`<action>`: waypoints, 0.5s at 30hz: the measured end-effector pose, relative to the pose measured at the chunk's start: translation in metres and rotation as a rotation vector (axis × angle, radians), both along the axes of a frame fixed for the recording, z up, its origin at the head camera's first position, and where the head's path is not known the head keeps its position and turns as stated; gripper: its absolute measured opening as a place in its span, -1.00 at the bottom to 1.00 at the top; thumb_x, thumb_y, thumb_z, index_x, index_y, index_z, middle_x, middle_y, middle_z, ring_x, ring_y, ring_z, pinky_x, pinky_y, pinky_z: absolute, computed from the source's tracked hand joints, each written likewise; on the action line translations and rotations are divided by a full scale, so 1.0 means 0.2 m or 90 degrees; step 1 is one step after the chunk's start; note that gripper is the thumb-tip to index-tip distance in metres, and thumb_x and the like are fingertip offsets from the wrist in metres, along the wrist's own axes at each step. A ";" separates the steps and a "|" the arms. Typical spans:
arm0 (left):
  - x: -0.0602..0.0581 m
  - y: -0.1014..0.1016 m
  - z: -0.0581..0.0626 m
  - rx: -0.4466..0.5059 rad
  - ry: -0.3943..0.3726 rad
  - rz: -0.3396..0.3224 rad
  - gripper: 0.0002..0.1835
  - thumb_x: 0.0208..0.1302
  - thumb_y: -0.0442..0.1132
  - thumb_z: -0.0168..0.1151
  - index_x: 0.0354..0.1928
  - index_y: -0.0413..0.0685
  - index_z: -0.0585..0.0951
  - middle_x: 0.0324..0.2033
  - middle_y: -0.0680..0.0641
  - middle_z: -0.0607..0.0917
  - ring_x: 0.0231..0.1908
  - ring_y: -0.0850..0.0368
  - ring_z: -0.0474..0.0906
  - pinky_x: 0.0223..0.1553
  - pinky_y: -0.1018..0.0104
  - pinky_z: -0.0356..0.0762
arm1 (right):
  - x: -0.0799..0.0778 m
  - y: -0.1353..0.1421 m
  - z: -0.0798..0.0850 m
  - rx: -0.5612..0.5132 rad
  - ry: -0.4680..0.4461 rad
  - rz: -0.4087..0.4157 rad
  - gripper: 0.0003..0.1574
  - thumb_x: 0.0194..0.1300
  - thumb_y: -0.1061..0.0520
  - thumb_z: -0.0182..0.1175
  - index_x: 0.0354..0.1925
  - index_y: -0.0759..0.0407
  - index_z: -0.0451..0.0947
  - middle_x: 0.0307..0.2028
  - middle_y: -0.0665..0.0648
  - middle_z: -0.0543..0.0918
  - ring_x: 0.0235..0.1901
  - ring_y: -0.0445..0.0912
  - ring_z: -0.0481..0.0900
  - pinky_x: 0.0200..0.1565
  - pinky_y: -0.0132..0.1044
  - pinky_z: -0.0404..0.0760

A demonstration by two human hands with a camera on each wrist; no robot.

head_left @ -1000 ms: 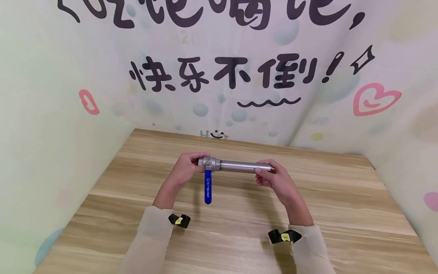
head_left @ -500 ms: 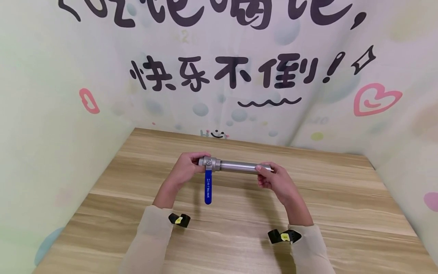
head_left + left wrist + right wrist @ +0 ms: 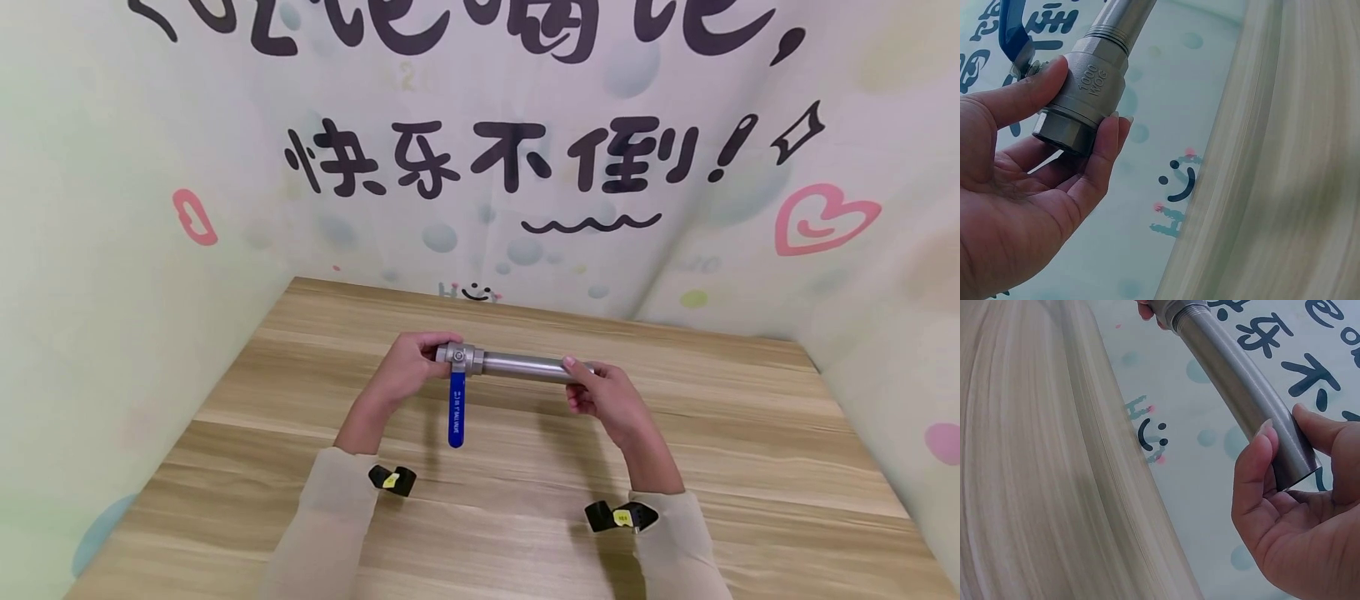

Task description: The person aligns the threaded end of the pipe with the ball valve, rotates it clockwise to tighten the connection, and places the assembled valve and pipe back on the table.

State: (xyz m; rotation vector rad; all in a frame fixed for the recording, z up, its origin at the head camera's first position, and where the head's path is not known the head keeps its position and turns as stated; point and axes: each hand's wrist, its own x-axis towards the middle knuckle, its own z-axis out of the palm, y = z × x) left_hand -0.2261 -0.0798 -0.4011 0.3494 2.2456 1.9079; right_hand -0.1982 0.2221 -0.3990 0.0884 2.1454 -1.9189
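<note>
A steel ball valve (image 3: 468,359) with a blue lever handle (image 3: 457,410) is joined to a plain metal pipe (image 3: 521,366), and both are held up above the table. My left hand (image 3: 402,367) grips the valve body near its hexagonal end; the left wrist view shows the thumb on one side and curled fingers on the other. At the pipe's far end, my right hand (image 3: 617,402) pinches the tube between thumb and fingers. In the right wrist view the pipe (image 3: 1241,381) has an open end close to the palm. Threads show at the joint in the left wrist view.
Beneath the hands lies a wood-grain table (image 3: 480,533). A pale printed backdrop (image 3: 480,250) with black lettering rises at its back edge, with walls at both sides. Black wrist cameras (image 3: 392,480) sit at the cuffs.
My right thumb and fingers have shifted slightly round the pipe, the thumb moving up toward its top. The valve, its lever and my left hand stay almost in place.
</note>
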 end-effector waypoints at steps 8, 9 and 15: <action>0.00 0.00 0.00 -0.004 -0.002 0.006 -0.54 0.04 -0.57 0.27 0.06 -0.22 0.64 -0.04 -0.24 0.64 -0.11 -0.04 0.53 -0.15 0.26 0.55 | 0.00 0.00 0.00 0.006 0.000 -0.005 -0.29 0.36 -0.17 0.16 0.03 0.48 0.41 -0.44 0.10 0.55 -0.47 -0.17 0.54 -0.30 -0.34 0.62; 0.00 0.00 0.00 -0.004 -0.003 0.006 -0.53 0.04 -0.57 0.27 0.06 -0.22 0.63 -0.05 -0.23 0.64 -0.11 -0.05 0.53 -0.15 0.26 0.55 | 0.00 0.00 0.00 0.007 0.000 -0.007 -0.29 0.36 -0.17 0.16 0.03 0.48 0.42 -0.44 0.10 0.56 -0.47 -0.17 0.55 -0.30 -0.34 0.62; 0.00 0.00 0.00 -0.002 -0.006 0.014 -0.52 0.03 -0.57 0.27 0.07 -0.21 0.64 -0.05 -0.23 0.65 -0.12 -0.04 0.54 -0.15 0.26 0.56 | 0.00 0.01 0.01 -0.008 0.024 -0.007 -0.36 0.34 -0.07 0.22 0.09 0.44 0.41 -0.38 0.14 0.60 -0.42 -0.13 0.61 -0.26 -0.31 0.65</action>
